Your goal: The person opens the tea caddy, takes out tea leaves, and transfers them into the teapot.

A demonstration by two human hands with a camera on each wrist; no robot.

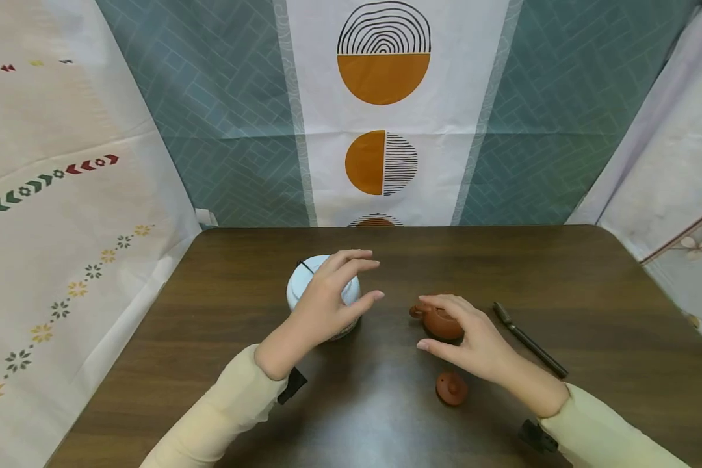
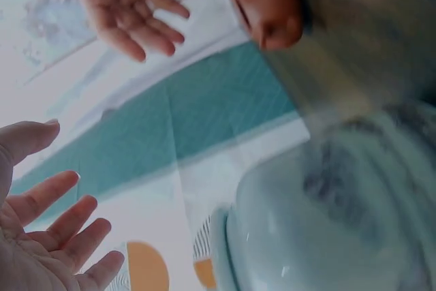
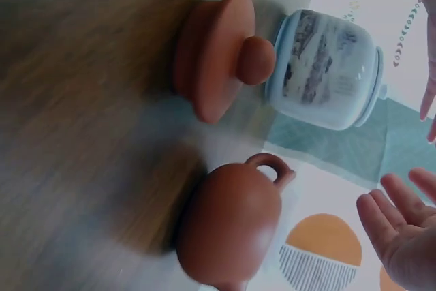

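Clay-brown, the pot [image 1: 441, 323] sits upright on the table [image 1: 240, 279] with its top uncovered, and its lid [image 1: 452, 389] lies apart from it, knob up, on the side nearer the person. From where I stand, that separation is the one thing plainly done: pot and lid are two loose pieces. Putting them back together, if that is wanted, is left undone.

Both hands are bare of any load. The left hand [image 1: 327, 292] hovers by the pale jar [image 1: 305, 279], thumb and fingers spread wide; the wrist views show a gap between them and the jar. The right hand [image 1: 474, 338] hangs close by the pot, thumb well away from the fingers, nothing between them, and not touching the clay.

As for the jar, its cover is on, so nothing looks begun there. A dark stick [image 1: 529, 341] lies beyond the right hand, untouched. I'd judge this a pause between handlings, though whether at the start or the finish I cannot tell.
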